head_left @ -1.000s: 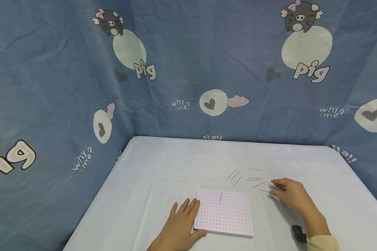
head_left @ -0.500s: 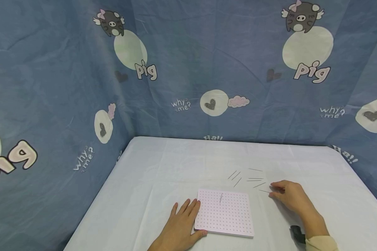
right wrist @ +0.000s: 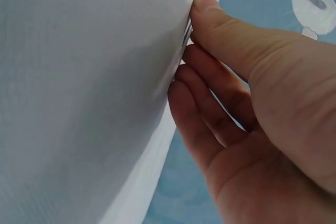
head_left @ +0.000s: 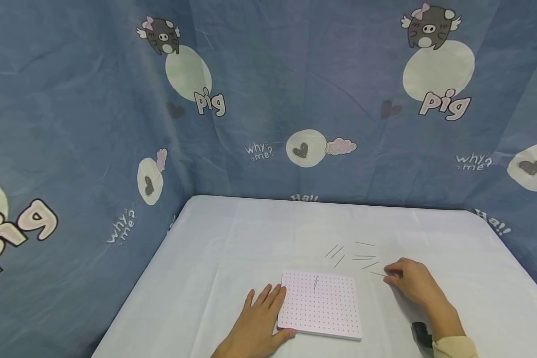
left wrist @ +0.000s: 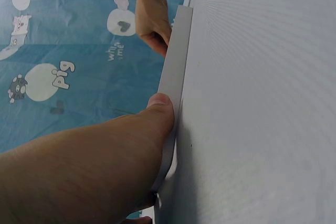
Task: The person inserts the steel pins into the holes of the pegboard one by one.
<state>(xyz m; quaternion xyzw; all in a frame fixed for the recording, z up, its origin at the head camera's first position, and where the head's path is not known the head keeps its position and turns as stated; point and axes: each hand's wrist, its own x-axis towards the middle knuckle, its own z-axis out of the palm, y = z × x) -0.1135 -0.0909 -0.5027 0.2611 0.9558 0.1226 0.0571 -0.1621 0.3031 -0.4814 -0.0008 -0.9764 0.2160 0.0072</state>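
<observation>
My left hand (head_left: 257, 323) lies with spread fingers against the left edge of a pale pink pegboard (head_left: 322, 311), the thumb at its near edge. Near the board's far edge a thin pin (head_left: 315, 283) stands up, a second thin line close beside it. Right of the board, my right hand (head_left: 409, 278) bends its fingers toward a thin grey needle-like pin (head_left: 378, 274) on the table. The thumb tip is right at the pin's end, and the index fingertip is slightly apart from the thumb. In the right wrist view the thumb (right wrist: 210, 11) overlaps several thin pins at the table surface.
Several more pins lie scattered behind the board, among them a slanted pin (head_left: 338, 261) and a level pin (head_left: 364, 243). A white cloth covers the table (head_left: 232, 233). A patterned blue curtain (head_left: 259, 74) hangs around it. A black device (head_left: 421, 334) sits at the right wrist.
My right index finger has come down closer to the thumb at the pin's end. My left hand and the board stay in place; the view shifts slightly.
</observation>
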